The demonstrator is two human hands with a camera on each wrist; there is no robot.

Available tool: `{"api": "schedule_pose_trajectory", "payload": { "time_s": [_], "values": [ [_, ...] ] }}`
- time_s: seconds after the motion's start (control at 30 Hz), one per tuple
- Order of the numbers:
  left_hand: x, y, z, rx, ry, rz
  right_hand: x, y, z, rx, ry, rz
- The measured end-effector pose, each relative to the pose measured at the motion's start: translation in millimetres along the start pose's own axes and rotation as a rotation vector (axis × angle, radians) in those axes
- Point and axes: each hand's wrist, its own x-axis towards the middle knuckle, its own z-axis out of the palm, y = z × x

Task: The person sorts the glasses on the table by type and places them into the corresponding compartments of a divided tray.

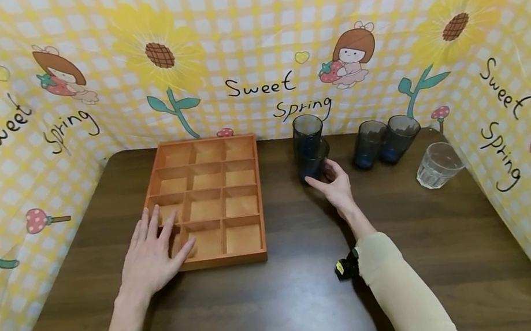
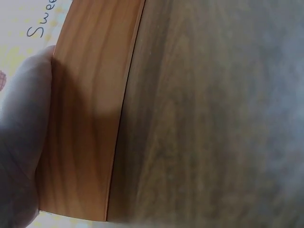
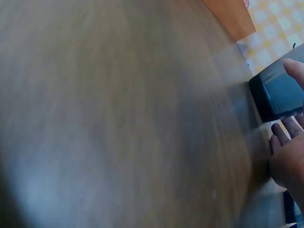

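Observation:
A dark blue-grey drinking glass [image 1: 314, 160] stands upright on the table, and my right hand [image 1: 340, 188] holds it low down, thumb on the near side and fingers at its right. In the right wrist view the thumb lies over the wall of this glass [image 3: 280, 92]. Directly behind it is a second dark glass [image 1: 306, 124], partly hidden. My left hand [image 1: 152, 260] rests with spread fingers over the front left corner of a wooden compartment box [image 1: 224, 262]. The left wrist view shows the box's front wall [image 2: 92, 109] close up, beside the hand.
To the right stand two more dark glasses [image 1: 370, 145], side by side. A clear, faceted glass [image 1: 437, 166] is near the table's right edge. Yellow checked cloth [image 1: 245, 46] hangs around the back and sides of the brown table [image 1: 290, 313].

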Motion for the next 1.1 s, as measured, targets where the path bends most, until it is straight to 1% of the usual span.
{"api": "schedule_pose_trajectory", "payload": {
  "time_s": [0.13, 0.27, 0.47, 0.6, 0.73, 0.83, 0.97, 1.1],
  "values": [
    [0.0, 3.5, 1.5, -0.002, -0.014, -0.005, 0.9, 0, 3, -0.052, 0.02, -0.008],
    [-6.2, 5.4, 1.1, -0.019, -0.011, -0.039, -0.1, 1, 4, -0.079, 0.035, -0.008],
    [-12.1, 6.6, -4.1, -0.027, -0.017, -0.071, 1.1, -2, 7, -0.062, 0.051, -0.031],
    [-18.3, 3.4, -7.9, -0.035, -0.029, -0.09, 2.3, -2, 10, -0.056, 0.053, -0.032],
    [-27.0, -1.7, -9.3, -0.045, -0.033, -0.092, 2.7, -1, 11, -0.059, 0.053, -0.034],
    [-30.9, -4.6, -9.4, -0.051, -0.028, -0.086, 2.7, 0, 11, -0.064, 0.055, -0.039],
    [-32.1, -6.4, -9.4, -0.053, -0.023, -0.081, 3.4, 1, 12, -0.061, 0.053, -0.035],
    [-30.0, -6.5, -6.8, -0.063, -0.028, -0.078, 5.1, -1, 9, -0.047, 0.033, -0.031]
  ]
}}
